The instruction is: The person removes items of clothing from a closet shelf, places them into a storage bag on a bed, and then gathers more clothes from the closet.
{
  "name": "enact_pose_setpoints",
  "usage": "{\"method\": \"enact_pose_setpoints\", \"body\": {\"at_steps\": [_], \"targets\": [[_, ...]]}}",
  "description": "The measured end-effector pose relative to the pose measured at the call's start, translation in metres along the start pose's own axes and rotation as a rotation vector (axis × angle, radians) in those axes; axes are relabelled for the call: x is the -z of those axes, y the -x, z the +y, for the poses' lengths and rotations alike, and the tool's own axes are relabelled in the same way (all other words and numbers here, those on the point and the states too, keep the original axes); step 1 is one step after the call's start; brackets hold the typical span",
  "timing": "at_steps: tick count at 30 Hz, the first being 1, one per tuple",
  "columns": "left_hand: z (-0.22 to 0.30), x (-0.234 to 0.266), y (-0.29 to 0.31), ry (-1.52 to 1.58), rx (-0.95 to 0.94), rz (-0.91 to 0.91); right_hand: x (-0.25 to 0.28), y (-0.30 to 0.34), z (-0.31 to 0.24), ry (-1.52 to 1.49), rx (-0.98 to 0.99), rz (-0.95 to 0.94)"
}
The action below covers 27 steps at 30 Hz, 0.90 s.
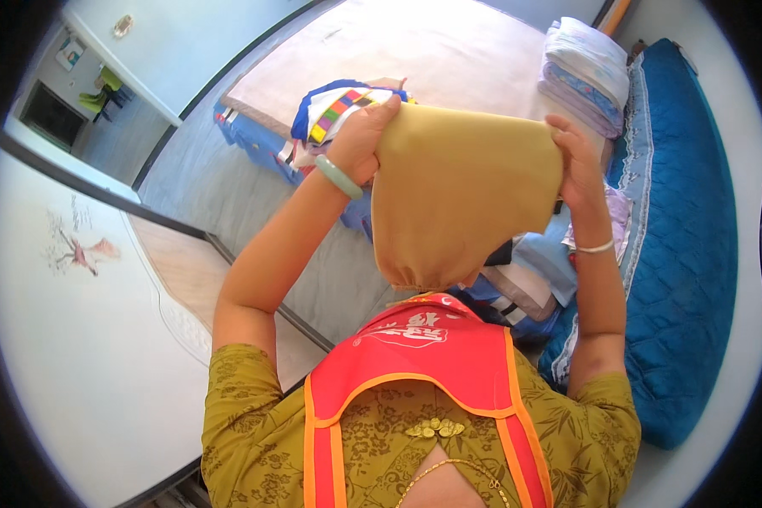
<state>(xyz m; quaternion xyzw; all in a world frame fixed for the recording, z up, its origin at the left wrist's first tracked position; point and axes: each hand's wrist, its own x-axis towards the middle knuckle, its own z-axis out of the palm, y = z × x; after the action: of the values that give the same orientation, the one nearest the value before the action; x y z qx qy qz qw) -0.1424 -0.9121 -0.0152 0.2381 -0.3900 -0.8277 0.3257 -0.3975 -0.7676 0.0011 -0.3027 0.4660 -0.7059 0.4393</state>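
Observation:
Both of my hands hold up a smooth tan cloth, stretched between them in front of my chest. Its lower edge is gathered into puckers; whether it is a garment I cannot tell. My left hand grips the upper left corner, thumb on top, with a pale green bangle on that wrist. At the upper right side my right hand is closed on the cloth, its fingers curled over the edge. A light bangle circles the right wrist. The cloth hides part of what lies behind it.
A bed with a pale pink cover stands ahead. On it are a multicoloured cloth pile and folded bedding. Blue and grey clothes lie below the cloth. A blue quilted headboard runs along the right; a white sliding door is left.

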Motion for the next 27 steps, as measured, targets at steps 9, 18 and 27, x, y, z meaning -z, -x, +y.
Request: {"method": "enact_pose_setpoints", "body": {"at_steps": [9, 18, 27], "targets": [[0.046, -0.046, -0.19, -0.227, -0.316, -0.109, 0.057, -0.18, -0.052, 0.321, 0.442, 0.112], [0.021, -0.064, -0.22, -0.337, -0.29, -0.091, 0.103, -0.185, -0.058, 0.512, 0.395, 0.105], [-0.353, 0.145, -0.177, -0.336, 0.339, 0.167, 0.247, -0.054, 0.283, 0.852, -0.402, 0.198]]}}
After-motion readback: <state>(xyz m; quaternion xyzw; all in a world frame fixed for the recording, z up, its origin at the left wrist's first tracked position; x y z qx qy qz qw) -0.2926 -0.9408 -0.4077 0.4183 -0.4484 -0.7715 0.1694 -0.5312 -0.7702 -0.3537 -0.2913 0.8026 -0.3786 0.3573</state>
